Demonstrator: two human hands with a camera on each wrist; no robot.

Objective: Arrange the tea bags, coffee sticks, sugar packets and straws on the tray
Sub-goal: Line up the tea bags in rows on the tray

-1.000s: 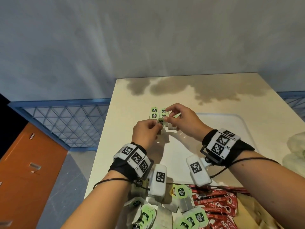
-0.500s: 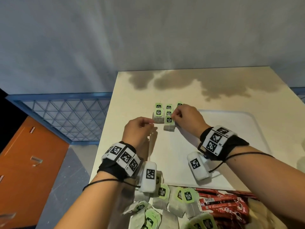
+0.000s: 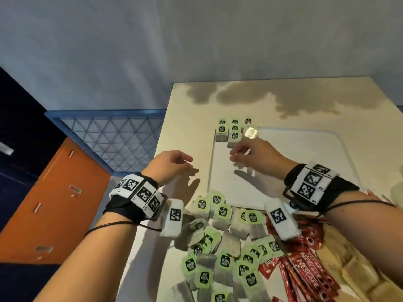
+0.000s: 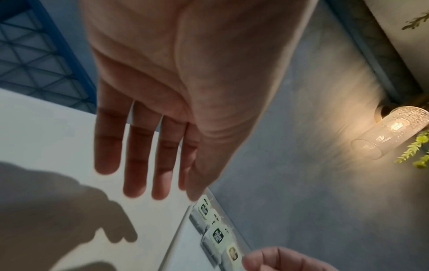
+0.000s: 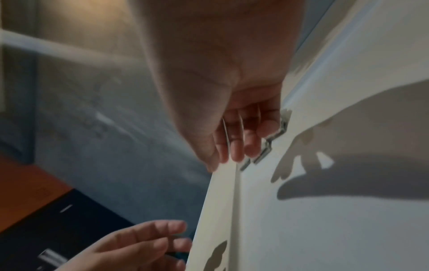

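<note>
A white tray (image 3: pixel 305 162) lies on the cream table. Several green-tagged tea bags (image 3: pixel 229 132) stand in neat rows at its far left corner; the same row of tea bags (image 4: pixel 216 232) shows in the left wrist view. My left hand (image 3: pixel 172 164) hovers beside the tray's left edge, fingers straight and holding nothing. My right hand (image 3: pixel 250 153) hangs over the tray just short of the rows, fingers loosely bent and holding nothing. A loose heap of tea bags (image 3: pixel 222 243) lies in front of the tray, with red coffee sticks (image 3: pixel 305 264) to its right.
The table's left edge (image 3: pixel 157 171) drops to a blue lattice panel (image 3: pixel 113 140) and an orange cabinet (image 3: pixel 43 203). A grey wall stands behind the table. Tan packets (image 3: pixel 353 273) lie at the near right. A lit glass lamp (image 4: pixel 392 132) appears in the left wrist view.
Both hands have let go of the tea bags in the corner rows and drawn back toward me. The rows now stand uncovered, and the view has tilted down onto the heap.
</note>
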